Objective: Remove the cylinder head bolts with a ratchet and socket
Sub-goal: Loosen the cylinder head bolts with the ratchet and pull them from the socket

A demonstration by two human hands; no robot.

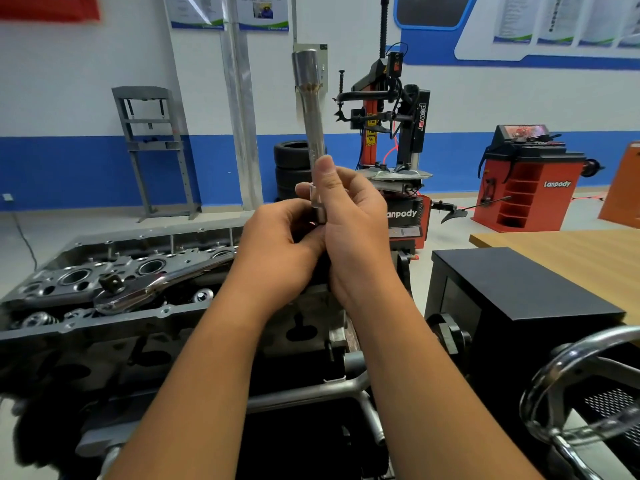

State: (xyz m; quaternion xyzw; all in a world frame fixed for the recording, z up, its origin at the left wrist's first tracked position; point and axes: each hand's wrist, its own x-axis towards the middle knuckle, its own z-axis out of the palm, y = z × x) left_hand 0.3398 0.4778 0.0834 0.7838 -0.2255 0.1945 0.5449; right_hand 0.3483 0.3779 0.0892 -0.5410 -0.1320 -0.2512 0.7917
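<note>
My right hand [353, 223] grips a long chrome extension bar [313, 112] upright in front of me, with its wider end at the top. Fingers of my left hand [280, 247] close on the bar's lower end, where a small socket piece [319, 213] shows between both hands. Down to the left sits the grey cylinder head [114, 271] on its engine stand, top face exposed. A chrome ratchet [152, 285] lies loose across the head, its square drive pointing up. Neither hand touches it.
A black box [519, 289] stands to the right on a wooden table [571, 258]. A chrome hand wheel [585, 386] sits at the lower right. Behind are a tyre changer [391, 133], stacked tyres [292, 168], a red wheel balancer [530, 178] and a grey press frame [152, 147].
</note>
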